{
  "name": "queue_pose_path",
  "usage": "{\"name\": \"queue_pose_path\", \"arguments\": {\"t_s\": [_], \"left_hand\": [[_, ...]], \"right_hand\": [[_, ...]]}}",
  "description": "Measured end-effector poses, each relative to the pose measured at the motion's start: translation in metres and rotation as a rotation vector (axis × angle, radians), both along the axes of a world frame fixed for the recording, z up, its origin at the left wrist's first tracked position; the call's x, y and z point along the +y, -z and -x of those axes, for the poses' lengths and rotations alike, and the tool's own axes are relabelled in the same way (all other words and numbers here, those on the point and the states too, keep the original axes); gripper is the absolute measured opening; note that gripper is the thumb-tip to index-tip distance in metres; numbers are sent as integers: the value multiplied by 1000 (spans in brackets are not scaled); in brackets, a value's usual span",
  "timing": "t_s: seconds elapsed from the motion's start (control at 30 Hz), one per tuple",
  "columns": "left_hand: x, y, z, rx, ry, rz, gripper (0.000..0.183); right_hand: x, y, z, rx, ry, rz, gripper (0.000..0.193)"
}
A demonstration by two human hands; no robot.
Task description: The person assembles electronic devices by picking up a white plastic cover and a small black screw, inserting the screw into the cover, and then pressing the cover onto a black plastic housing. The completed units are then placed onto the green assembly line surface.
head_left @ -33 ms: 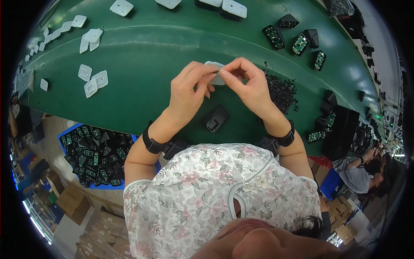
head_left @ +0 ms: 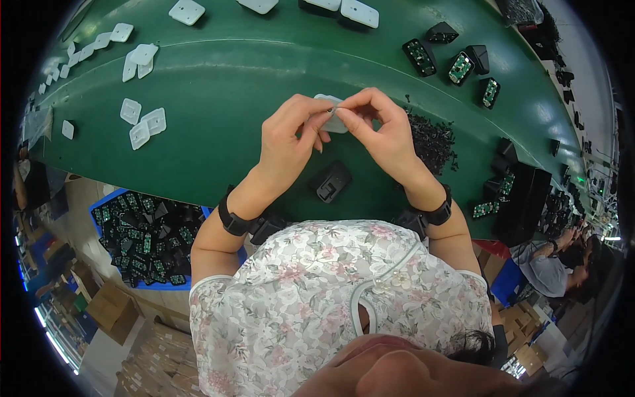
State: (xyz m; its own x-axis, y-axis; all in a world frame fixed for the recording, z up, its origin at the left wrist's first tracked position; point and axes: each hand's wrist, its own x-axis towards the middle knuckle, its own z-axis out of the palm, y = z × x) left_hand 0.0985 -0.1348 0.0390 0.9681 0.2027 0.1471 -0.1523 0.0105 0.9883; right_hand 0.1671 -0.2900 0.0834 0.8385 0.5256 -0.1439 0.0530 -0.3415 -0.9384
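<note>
My left hand and my right hand meet over the table, thumbs and forefingers pinched together. Between their fingertips is a tiny dark piece, too small to name. Just behind the fingers shows a white plastic cover, partly hidden; I cannot tell whether it is held or lies on the table. Nearer to me rests a black plastic housing. A heap of small black parts is spread right beside my right hand.
White covers lie at left on the green table. Black housings with green circuit boards stand far right. A blue bin of such housings sits below the left edge. Another person works at far right.
</note>
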Motion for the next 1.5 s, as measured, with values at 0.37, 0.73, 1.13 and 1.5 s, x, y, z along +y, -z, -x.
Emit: {"name": "queue_pose_path", "arguments": {"t_s": [0.37, 0.73, 1.13, 1.5], "left_hand": [[1, -2, 3, 211, 65, 540, 20], [-2, 5, 5, 26, -19, 112, 15], [-1, 1, 7, 116, 128, 381, 15], [18, 31, -7, 239, 53, 398, 30]], "right_hand": [[6, 10, -1, -802, -102, 107, 11], [8, 27, 7, -63, 47, -29, 10], [-4, 8, -6, -229, -111, 109, 28], [-6, 17, -36, 94, -89, -85, 28]]}}
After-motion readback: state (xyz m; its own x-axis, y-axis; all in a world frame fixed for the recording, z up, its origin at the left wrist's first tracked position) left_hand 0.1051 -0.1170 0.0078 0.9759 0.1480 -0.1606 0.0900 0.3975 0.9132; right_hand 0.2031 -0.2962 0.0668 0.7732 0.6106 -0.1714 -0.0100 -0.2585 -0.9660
